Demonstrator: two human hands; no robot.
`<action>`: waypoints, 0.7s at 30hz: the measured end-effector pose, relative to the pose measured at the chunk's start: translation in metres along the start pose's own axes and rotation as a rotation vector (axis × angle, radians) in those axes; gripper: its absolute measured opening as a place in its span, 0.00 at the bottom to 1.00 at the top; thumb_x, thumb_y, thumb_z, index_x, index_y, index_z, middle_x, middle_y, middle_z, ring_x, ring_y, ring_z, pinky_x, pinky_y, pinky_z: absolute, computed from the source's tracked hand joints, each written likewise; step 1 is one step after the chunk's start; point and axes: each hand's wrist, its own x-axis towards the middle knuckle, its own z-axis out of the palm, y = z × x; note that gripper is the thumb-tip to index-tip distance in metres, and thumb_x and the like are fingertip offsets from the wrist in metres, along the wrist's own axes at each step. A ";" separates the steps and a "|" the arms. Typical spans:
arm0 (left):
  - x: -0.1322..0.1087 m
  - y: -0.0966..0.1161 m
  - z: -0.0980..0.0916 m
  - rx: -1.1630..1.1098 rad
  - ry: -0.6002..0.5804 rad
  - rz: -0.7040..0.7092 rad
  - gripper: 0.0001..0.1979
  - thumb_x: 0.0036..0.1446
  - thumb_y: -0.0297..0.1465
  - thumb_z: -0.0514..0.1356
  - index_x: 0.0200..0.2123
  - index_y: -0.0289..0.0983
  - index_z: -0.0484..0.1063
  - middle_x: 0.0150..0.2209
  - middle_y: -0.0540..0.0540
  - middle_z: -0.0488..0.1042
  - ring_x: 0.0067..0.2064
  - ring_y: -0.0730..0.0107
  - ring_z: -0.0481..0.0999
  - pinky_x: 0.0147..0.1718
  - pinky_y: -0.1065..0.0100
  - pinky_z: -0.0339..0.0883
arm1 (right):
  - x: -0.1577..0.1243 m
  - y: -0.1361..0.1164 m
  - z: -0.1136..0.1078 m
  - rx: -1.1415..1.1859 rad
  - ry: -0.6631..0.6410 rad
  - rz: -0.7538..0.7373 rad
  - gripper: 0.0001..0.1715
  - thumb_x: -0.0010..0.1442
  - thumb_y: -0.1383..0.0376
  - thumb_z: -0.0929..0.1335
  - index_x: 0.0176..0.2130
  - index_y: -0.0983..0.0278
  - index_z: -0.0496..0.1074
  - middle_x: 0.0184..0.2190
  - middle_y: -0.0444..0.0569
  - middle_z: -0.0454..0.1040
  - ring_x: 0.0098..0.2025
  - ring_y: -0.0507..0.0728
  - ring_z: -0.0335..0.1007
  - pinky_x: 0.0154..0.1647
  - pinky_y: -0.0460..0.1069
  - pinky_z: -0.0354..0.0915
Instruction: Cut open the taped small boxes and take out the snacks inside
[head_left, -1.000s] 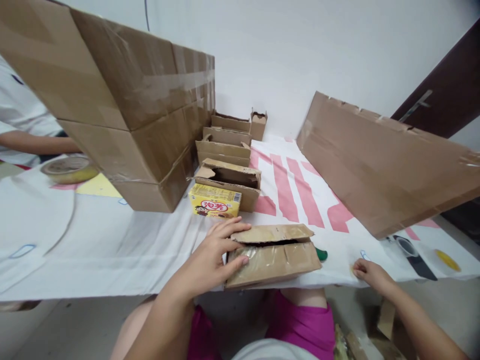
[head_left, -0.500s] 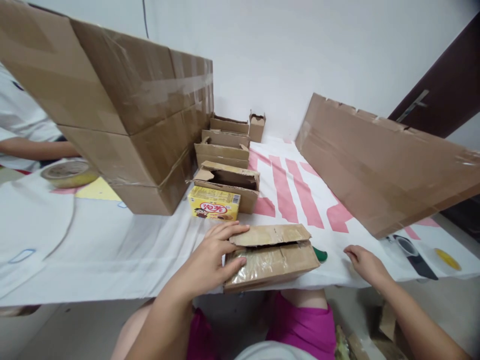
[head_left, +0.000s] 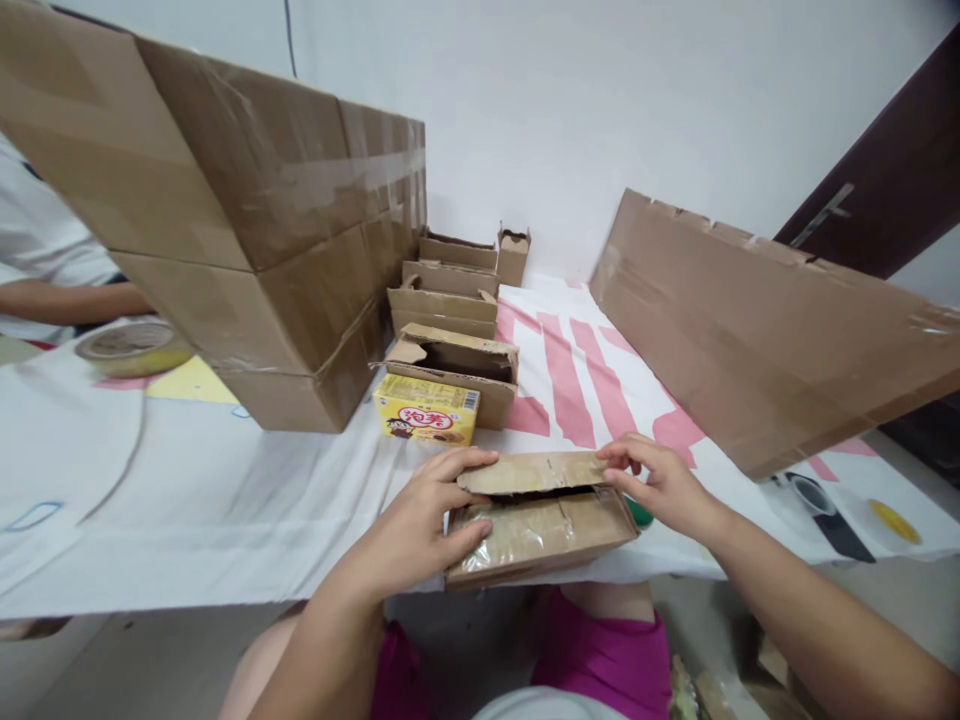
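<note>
A small brown cardboard box (head_left: 551, 530) lies at the table's front edge, its two top flaps parted by a narrow dark gap. My left hand (head_left: 424, 515) grips its left end, with the thumb on the taped near flap and the fingers on the far flap. At the other end, my right hand (head_left: 656, 480) has its thumb and fingertips around the right corner of the far flap (head_left: 536, 470). A green object (head_left: 640, 512) shows partly behind the box's right end. Just beyond the left hand stands a yellow printed carton (head_left: 426, 410).
Stacked taped cartons (head_left: 300, 200) rise at left. Open cardboard boxes (head_left: 454, 360) stand in a row behind the yellow carton. A large cardboard panel (head_left: 750, 330) leans at right, near black tape (head_left: 821, 510) and a yellow disc (head_left: 894, 520). Tape (head_left: 135, 350) lies left, near another person's arm (head_left: 75, 300).
My right hand has moved left from the bare cloth to the right end of the box's far flap. The left hand stays on the box, which has hardly moved.
</note>
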 end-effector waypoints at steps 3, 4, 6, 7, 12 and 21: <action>0.000 0.001 0.000 -0.006 -0.002 -0.002 0.07 0.56 0.32 0.60 0.34 0.39 0.80 0.60 0.43 0.66 0.61 0.52 0.63 0.60 0.51 0.59 | 0.015 -0.004 0.011 0.011 -0.162 0.100 0.14 0.53 0.64 0.72 0.42 0.62 0.72 0.30 0.42 0.69 0.30 0.51 0.66 0.32 0.47 0.65; -0.001 0.001 0.000 -0.005 -0.004 -0.004 0.07 0.56 0.32 0.60 0.33 0.39 0.80 0.60 0.43 0.66 0.61 0.52 0.64 0.60 0.50 0.59 | 0.017 -0.004 0.014 0.000 -0.186 0.129 0.15 0.51 0.65 0.73 0.41 0.62 0.71 0.29 0.41 0.68 0.29 0.50 0.65 0.31 0.46 0.65; -0.001 0.001 0.000 -0.006 -0.008 -0.007 0.07 0.56 0.31 0.60 0.32 0.40 0.80 0.60 0.44 0.66 0.61 0.52 0.64 0.60 0.50 0.59 | 0.020 -0.004 0.018 -0.019 -0.198 0.160 0.15 0.49 0.67 0.73 0.39 0.62 0.71 0.28 0.40 0.67 0.28 0.50 0.64 0.30 0.45 0.63; -0.001 0.001 0.000 -0.007 -0.010 -0.006 0.07 0.56 0.31 0.60 0.31 0.40 0.79 0.60 0.44 0.66 0.61 0.52 0.64 0.60 0.51 0.59 | 0.021 -0.004 0.019 -0.023 -0.196 0.162 0.14 0.49 0.68 0.73 0.38 0.62 0.71 0.28 0.40 0.67 0.28 0.50 0.64 0.30 0.45 0.63; 0.000 0.000 0.000 -0.017 -0.016 -0.011 0.07 0.56 0.31 0.60 0.30 0.39 0.79 0.61 0.44 0.65 0.61 0.53 0.64 0.60 0.51 0.60 | 0.017 -0.006 0.021 -0.043 -0.194 0.119 0.05 0.52 0.70 0.71 0.31 0.63 0.70 0.29 0.43 0.69 0.32 0.52 0.67 0.33 0.47 0.65; -0.001 0.001 0.000 -0.016 -0.013 -0.007 0.07 0.55 0.31 0.60 0.31 0.39 0.79 0.61 0.44 0.65 0.60 0.53 0.64 0.59 0.53 0.61 | 0.012 -0.008 0.019 -0.063 -0.162 0.050 0.07 0.54 0.69 0.71 0.36 0.62 0.70 0.34 0.45 0.70 0.34 0.52 0.69 0.36 0.49 0.68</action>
